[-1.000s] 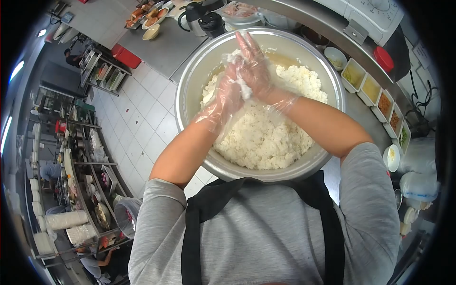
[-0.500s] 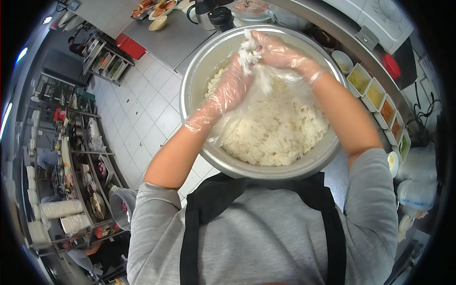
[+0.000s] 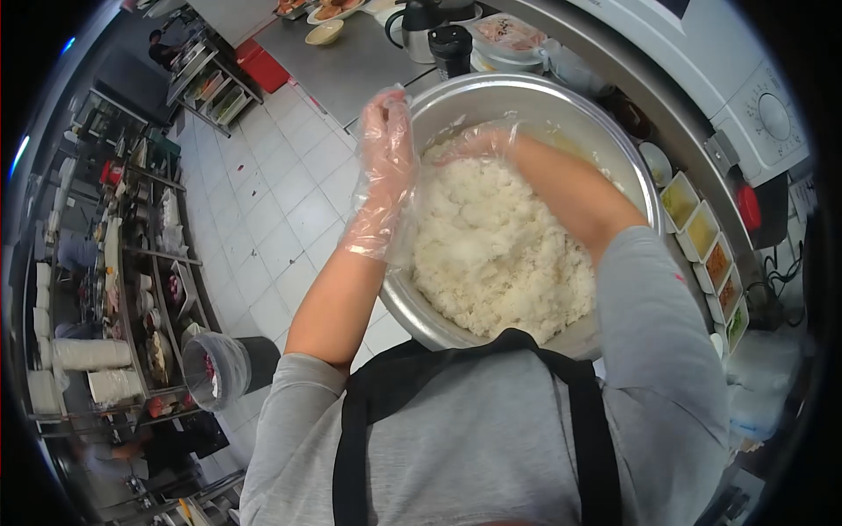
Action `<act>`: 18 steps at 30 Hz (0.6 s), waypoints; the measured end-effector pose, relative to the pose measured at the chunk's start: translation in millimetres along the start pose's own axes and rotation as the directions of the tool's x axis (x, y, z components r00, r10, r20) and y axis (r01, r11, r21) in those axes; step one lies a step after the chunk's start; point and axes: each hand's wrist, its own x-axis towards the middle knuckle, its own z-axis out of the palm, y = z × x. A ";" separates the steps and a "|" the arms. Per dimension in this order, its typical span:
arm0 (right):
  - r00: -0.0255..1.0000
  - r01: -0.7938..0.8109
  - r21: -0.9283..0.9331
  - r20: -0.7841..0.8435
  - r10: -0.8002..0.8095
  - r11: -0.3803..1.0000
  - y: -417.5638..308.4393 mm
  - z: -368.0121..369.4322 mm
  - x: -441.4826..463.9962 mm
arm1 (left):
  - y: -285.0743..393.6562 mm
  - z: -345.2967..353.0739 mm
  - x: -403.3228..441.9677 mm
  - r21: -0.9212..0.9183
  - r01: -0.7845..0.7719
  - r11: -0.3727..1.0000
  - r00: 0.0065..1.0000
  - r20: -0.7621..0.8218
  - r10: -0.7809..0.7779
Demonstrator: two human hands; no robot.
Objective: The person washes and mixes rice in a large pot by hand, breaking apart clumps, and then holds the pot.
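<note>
A big metal bowl holds a large mound of white rice. Both my hands wear clear plastic gloves. Over the bowl's left rim, my left hand is raised with its fingers curled together; whatever they may hold is hidden. Inside the bowl, my right hand reaches to the far left part of the rice, touching it, with its fingertips partly hidden.
Beyond the bowl stand a black-lidded cup, a metal jug and a small bowl. Food containers line the right side. A lined bin is at left. Another person stands far back.
My hands, together over the bowl with white rice between them before, are now apart. The left has moved left over the rim; the right has gone down into the rice. The view has shifted.
</note>
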 end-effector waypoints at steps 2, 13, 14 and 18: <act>0.975 -0.005 -0.124 0.221 0.032 0.992 -30.9 -5.9 -24.2 | 0.4 -1.2 0.0 -0.005 0.011 1.000 0.999 0.032 -0.011; 0.869 0.289 -0.016 -0.414 -0.269 0.957 -48.4 38.8 -176.1 | 22.1 34.5 -38.3 0.152 0.409 0.900 0.757 0.495 -0.428; 0.839 0.312 0.016 -0.474 -0.268 0.950 -48.7 35.7 -176.6 | 47.4 38.1 -47.4 0.138 0.484 0.864 0.736 0.470 -0.487; 0.709 0.276 0.120 -0.695 -0.118 0.954 -65.3 30.9 -160.3 | 50.6 55.1 -48.1 -0.016 0.779 0.627 0.576 0.415 -0.704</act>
